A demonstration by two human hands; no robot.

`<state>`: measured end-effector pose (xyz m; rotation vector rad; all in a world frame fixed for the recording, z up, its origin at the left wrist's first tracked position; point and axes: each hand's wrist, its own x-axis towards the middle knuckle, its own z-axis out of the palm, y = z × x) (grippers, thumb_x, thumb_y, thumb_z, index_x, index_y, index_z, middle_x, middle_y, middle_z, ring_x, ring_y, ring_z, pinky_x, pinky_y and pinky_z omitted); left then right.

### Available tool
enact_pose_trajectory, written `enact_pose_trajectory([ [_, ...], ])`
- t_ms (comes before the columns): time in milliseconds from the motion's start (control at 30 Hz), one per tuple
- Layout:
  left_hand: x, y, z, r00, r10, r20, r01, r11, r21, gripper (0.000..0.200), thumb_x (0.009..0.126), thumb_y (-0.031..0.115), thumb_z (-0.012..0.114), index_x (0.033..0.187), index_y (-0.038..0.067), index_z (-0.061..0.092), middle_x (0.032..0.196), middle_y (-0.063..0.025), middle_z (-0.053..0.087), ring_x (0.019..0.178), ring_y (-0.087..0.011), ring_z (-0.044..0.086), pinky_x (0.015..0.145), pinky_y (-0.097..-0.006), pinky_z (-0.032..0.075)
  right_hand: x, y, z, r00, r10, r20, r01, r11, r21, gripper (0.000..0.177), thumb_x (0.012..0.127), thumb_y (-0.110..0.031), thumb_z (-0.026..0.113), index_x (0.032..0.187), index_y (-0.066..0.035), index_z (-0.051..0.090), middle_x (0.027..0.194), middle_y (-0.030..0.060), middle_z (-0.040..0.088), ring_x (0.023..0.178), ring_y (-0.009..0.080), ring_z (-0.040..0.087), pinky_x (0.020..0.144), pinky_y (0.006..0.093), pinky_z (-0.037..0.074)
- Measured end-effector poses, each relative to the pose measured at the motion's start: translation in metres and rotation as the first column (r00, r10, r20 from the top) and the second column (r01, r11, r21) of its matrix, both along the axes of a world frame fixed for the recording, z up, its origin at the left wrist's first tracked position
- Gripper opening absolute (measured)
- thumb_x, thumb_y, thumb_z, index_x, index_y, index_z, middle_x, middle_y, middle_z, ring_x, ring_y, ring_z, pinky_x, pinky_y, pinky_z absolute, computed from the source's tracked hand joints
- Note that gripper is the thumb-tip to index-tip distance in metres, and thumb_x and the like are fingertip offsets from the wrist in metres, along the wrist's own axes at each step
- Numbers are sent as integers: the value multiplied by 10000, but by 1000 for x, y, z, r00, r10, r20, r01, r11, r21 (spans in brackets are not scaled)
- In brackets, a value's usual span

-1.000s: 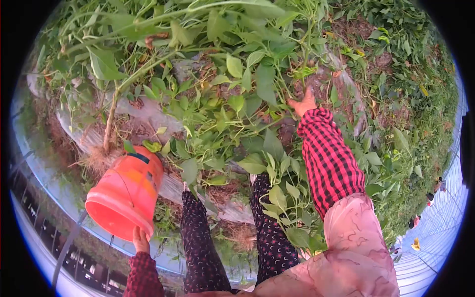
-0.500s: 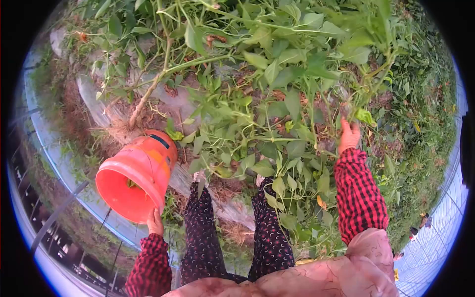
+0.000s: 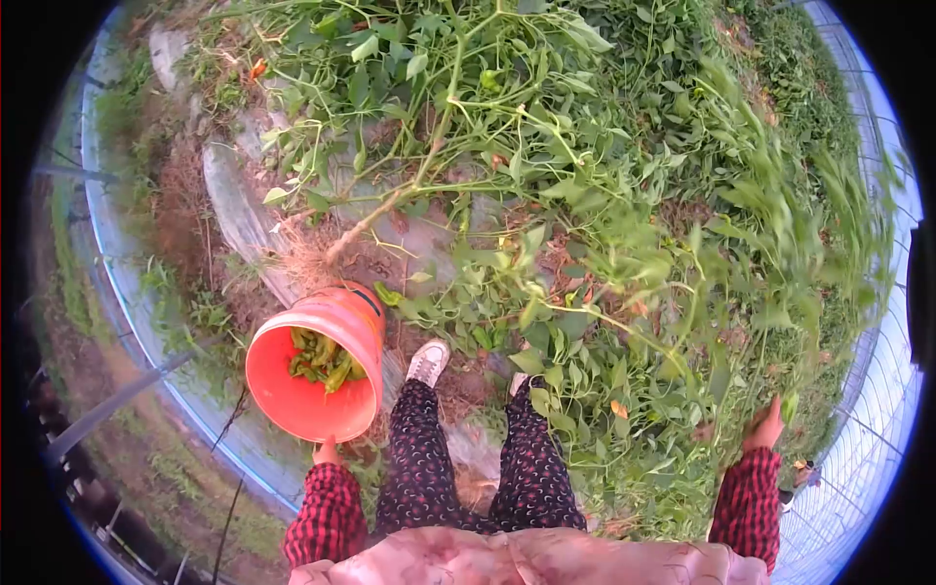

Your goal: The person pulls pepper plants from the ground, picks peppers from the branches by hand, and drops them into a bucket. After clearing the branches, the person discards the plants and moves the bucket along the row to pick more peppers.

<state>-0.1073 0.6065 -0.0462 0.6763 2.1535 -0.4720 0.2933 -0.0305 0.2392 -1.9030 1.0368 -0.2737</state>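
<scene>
My left hand [image 3: 329,451] grips the near rim of an orange-red bucket [image 3: 268,390]. The bucket tilts toward me, with several yellow-green peppers [image 3: 327,361] inside it. Out to the right, my right hand [image 3: 763,426] is closed around the stem of a pepper plant [image 3: 780,234], whose leafy branches are smeared by motion. The fingers are partly hidden, and a small green piece, perhaps a pepper or a leaf, shows beside them. In front of me lies an uprooted pepper plant [image 3: 439,146], its pale roots close to the bucket.
Leafy plants cover the ground ahead and to the right. Plastic sheeting [image 3: 234,205] lies along the soil at left. A metal pole [image 3: 117,405] and a blue-white film edge [image 3: 127,322] run along the left side. My shoe [image 3: 429,361] stands beside the bucket.
My right hand has moved down and outward to the right, and the plant there swings with it. The bucket now faces me more, showing the peppers. My view has shifted.
</scene>
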Motion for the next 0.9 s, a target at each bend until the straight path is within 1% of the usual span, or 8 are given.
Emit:
enact_pose_trajectory([
  [133, -17, -3, -23, 519, 448, 729, -234, 894, -382, 573, 791, 454, 433, 1225, 87, 354, 1287, -112, 346, 1196, -233, 274, 960, -393, 174, -115, -19, 32, 962, -271, 41, 273, 960, -57, 343, 783, -366, 538, 574, -190, 329, 457, -55, 298, 353, 66, 296, 310, 233, 202],
  [267, 12, -3, -18, 556, 563, 612, -494, 816, -301, 491, 830, 361, 397, 1230, 81, 340, 1284, -65, 364, 1202, -259, 285, 980, -443, 179, -265, -93, 24, 869, -71, -489, -63, 965, -254, 279, 776, -366, 527, 784, -87, 521, 571, 40, 496, 489, 192, 480, 431, 340, 377],
  [367, 37, 3, 3, 329, 758, 563, -771, 560, -303, 484, 809, 160, 424, 1260, 55, 285, 1256, -152, 370, 1142, -320, 371, 925, -528, 312, -355, -116, 24, 329, 92, -940, -854, 454, -254, 346, 767, -345, 526, 961, -60, 557, 682, 101, 574, 630, 261, 550, 567, 391, 435],
  [467, 42, 8, -2, 347, 711, 611, -778, 582, -236, 460, 798, 135, 431, 1234, 53, 313, 1226, -142, 397, 1116, -313, 395, 911, -510, 333, -370, -96, 12, 61, 132, -989, -993, -88, -73, 381, 754, -314, 542, 1051, -76, 542, 747, 125, 593, 719, 294, 568, 652, 407, 440],
  [533, 34, 11, -15, 386, 683, 621, -762, 615, -202, 444, 790, 119, 435, 1217, 52, 331, 1207, -136, 415, 1098, -308, 411, 901, -498, 347, -361, -131, -26, -154, 186, -970, -309, 924, 226, 216, 728, -272, 591, 679, -75, 517, 642, 38, 519, 538, 203, 498, 454, 339, 393],
  [667, 21, 19, -29, 450, 621, 642, -730, 670, -137, 415, 775, 86, 444, 1182, 50, 368, 1168, -123, 452, 1063, -298, 444, 881, -474, 375, -287, -4, -29, -593, 522, -613, -797, -276, 537, 125, 756, -208, 566, 717, -94, 530, 675, 0, 495, 654, 122, 481, 573, 317, 409],
  [767, 15, 25, -39, 482, 580, 657, -707, 700, -101, 396, 764, 62, 451, 1156, 49, 395, 1138, -114, 479, 1037, -290, 468, 866, -455, 396, -218, 149, -12, 195, 242, -950, -70, 970, 233, 144, 764, -235, 568, 821, -104, 549, 677, -4, 500, 642, 124, 479, 607, 308, 425],
  [900, 17, 35, -42, 505, 550, 666, -692, 719, -69, 373, 749, 29, 459, 1121, 47, 432, 1099, -101, 516, 1002, -280, 501, 846, -431, 424, -201, 165, -38, 238, 404, -883, -113, 915, 388, 344, 770, -262, 563, 1064, -90, 512, 892, 42, 569, 808, 180, 538, 682, 358, 433],
])
